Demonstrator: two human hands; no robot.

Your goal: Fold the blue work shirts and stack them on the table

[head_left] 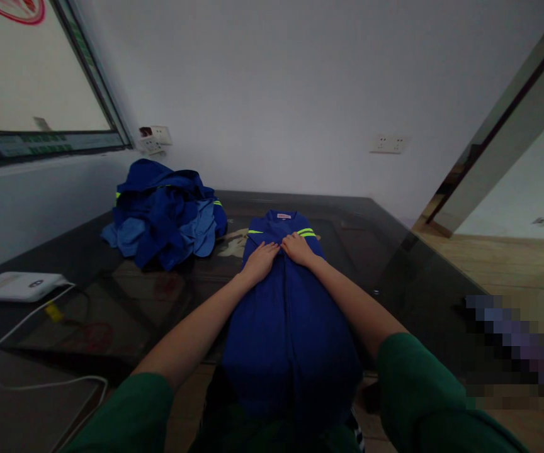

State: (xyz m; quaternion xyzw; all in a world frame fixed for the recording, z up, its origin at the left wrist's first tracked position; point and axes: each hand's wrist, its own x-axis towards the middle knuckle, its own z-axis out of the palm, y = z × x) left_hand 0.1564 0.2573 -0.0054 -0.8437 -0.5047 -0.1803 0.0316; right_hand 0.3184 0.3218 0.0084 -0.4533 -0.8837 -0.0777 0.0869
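A blue work jacket (257, 321) with yellow-green stripes lies folded lengthwise, collar (284, 217) toward the wall, a small label inside the collar. Its lower part comes over the near table edge toward my body. Below the collar, my left hand (261, 261) rests on the fabric, fingertips closed on it near the middle. Close beside it, my right hand (298, 248) has its fingers bent and pressed together on the same cloth. The fingertips of both hands almost meet at the lengthwise fold. Any fabric pinched under them is mostly hidden.
On the dark glossy table (395, 270), a heap of blue garments (163, 214) sits at the back left. A white power bank (19, 286) with a white cable (21, 324) lies at the left edge. Wall sockets (389, 145) are behind; a pixelated patch covers the right edge.
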